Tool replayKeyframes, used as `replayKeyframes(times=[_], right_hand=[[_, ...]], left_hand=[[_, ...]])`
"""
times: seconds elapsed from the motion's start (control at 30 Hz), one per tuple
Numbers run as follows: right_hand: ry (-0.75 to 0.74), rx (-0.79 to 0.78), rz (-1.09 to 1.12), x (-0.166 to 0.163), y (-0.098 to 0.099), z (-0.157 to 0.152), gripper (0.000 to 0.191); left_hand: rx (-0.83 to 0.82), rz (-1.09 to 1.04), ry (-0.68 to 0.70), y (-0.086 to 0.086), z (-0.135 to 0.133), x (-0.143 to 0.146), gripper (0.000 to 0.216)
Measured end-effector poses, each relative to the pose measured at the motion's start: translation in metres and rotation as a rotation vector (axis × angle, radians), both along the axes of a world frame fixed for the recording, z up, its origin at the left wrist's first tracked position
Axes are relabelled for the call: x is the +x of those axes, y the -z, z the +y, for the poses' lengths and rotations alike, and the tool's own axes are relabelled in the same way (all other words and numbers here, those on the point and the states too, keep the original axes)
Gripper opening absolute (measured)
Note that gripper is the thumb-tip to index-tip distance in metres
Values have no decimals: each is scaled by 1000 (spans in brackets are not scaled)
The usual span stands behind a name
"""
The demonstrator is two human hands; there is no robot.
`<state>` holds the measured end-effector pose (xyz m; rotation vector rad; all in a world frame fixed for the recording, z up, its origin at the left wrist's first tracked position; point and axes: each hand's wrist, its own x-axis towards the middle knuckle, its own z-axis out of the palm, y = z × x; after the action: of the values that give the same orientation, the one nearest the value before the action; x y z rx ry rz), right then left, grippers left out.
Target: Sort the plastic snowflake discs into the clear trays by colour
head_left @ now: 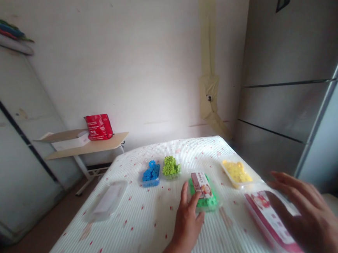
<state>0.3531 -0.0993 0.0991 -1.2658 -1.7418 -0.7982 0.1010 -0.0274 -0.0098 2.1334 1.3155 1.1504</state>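
My left hand (187, 214) rests at the near left side of a clear plastic box (217, 202) with a printed label and bright green pieces inside. Its fingers are spread, and the fingertips appear to touch the lid. On the right, my right hand (313, 208), blurred by motion, is over a labelled box with pink contents (260, 213). Its fingers are stretched out, the thumb is hard to make out, and I cannot tell whether it touches the box. Beyond it stands a box of yellow pieces (237, 172).
Toward the back are a tub of blue pieces (151, 176) and a tub of lime-green pieces (171, 167). A clear lid or shallow tray (109, 201) lies at the left of the patterned tablecloth (142, 230). A side table (109, 145) holds a red bag (99, 127); a fridge (287, 70) stands right.
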Motion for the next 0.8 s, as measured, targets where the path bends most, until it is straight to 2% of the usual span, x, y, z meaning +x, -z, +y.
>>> replayKeyframes(times=[0.17, 0.43, 0.67, 0.8], right_hand=[[-36, -23, 6, -5, 8, 4, 20], [-115, -37, 32, -13, 15, 10, 14], [-238, -78, -65, -49, 23, 9, 14], [-300, -99, -157, -65, 33, 10, 15]], left_hand=[[-11, 49, -60, -3, 42, 35, 58], [58, 96, 8, -2, 78, 53, 59], [132, 136, 28, 3, 80, 55, 67], [252, 234, -76, -2, 66, 24, 64]])
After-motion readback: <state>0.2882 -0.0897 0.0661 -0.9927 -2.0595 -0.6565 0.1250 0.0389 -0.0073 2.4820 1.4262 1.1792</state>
